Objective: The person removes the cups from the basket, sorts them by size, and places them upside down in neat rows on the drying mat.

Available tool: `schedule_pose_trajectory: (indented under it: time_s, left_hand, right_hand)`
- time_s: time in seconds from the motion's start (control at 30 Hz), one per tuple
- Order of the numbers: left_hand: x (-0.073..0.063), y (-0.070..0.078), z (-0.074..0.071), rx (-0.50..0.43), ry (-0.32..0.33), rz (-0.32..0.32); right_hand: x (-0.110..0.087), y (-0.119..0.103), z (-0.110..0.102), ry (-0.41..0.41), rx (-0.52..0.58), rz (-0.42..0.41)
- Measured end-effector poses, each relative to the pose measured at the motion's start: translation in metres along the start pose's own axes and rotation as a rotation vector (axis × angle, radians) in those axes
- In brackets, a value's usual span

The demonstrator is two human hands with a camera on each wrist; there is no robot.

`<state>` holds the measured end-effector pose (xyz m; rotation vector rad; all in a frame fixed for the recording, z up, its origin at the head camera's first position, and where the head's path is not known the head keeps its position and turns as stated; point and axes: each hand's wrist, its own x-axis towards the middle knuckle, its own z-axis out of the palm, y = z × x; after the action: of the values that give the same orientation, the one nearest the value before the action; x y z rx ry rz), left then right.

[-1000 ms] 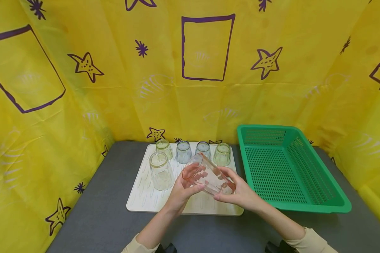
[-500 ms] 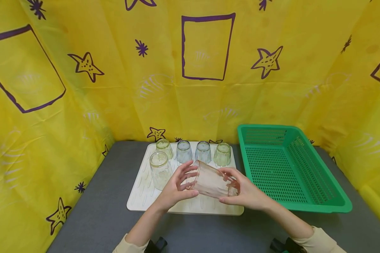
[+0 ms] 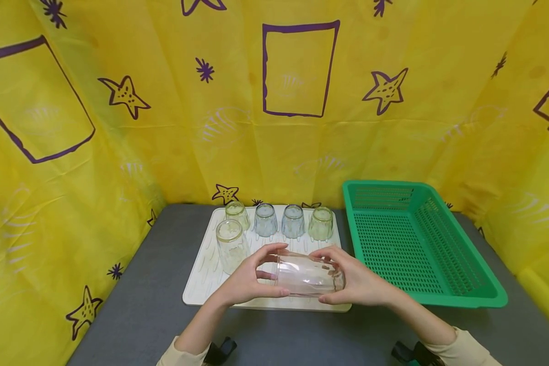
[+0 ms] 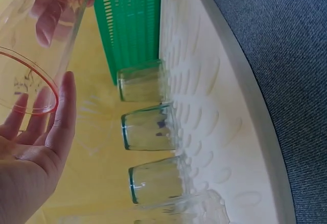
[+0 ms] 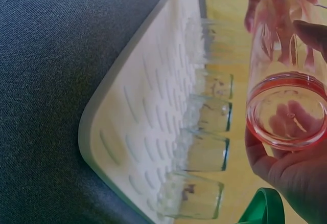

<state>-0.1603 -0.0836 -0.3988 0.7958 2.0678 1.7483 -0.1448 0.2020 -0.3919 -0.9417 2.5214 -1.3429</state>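
A tall, clear glass tumbler (image 3: 304, 274) with a pinkish tint lies sideways in the air, held between both hands over the front of a white drying mat (image 3: 201, 282). My left hand (image 3: 247, 279) holds its rim end, thumb below and fingers above. Its red-looking rim (image 4: 53, 93) shows in the left wrist view. At the thick base end, my right hand (image 3: 363, 282) grips the glass, with the thumb along the lower side. The base (image 5: 287, 116) faces the right wrist camera. Part of the rim end is hidden by my left fingers.
On the mat, another tall clear glass (image 3: 231, 249) stands upside down at the left. Several short green and blue glasses (image 3: 266, 221) line the back. A green perforated basket (image 3: 466, 249) sits to the right. Yellow patterned cloth (image 3: 293, 152) hangs behind the grey tabletop (image 3: 142, 290).
The tumbler has turned from a steep tilt to nearly level and come lower, towards the mat's front edge. My left hand has shifted left and down; my right hand slightly right and down.
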Motion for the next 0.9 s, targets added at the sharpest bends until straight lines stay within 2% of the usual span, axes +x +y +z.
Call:
schedule_pose_trajectory:
  time_s: [0.13, 0.23, 0.43, 0.53, 0.67, 0.77, 0.9]
  left_hand:
    - [-0.001, -0.003, 0.0, -0.031, 0.022, 0.026]
    - [-0.002, -0.006, 0.0, -0.081, 0.042, 0.062]
    - [-0.003, -0.01, 0.002, -0.161, 0.098, 0.083]
    - [-0.005, -0.011, 0.002, -0.206, 0.134, 0.099]
    - [-0.006, -0.011, 0.001, -0.249, 0.17, 0.129]
    - [-0.006, -0.011, 0.0, -0.26, 0.178, 0.134]
    - [-0.007, -0.011, 0.0, -0.278, 0.169, 0.132]
  right_hand:
    - [0.0, 0.0, 0.001, 0.019, 0.022, 0.009]
    - [0.0, 0.001, 0.003, 0.038, 0.08, 0.016]
    - [0.0, 0.003, 0.005, 0.084, 0.339, 0.03]
    - [-0.001, 0.006, 0.008, 0.11, 0.495, -0.009]
    - [0.0, 0.009, 0.012, 0.105, 0.709, -0.073]
    - [0.001, 0.009, 0.015, 0.109, 0.777, -0.07]
    - [0.001, 0.007, 0.018, 0.13, 0.794, -0.023]
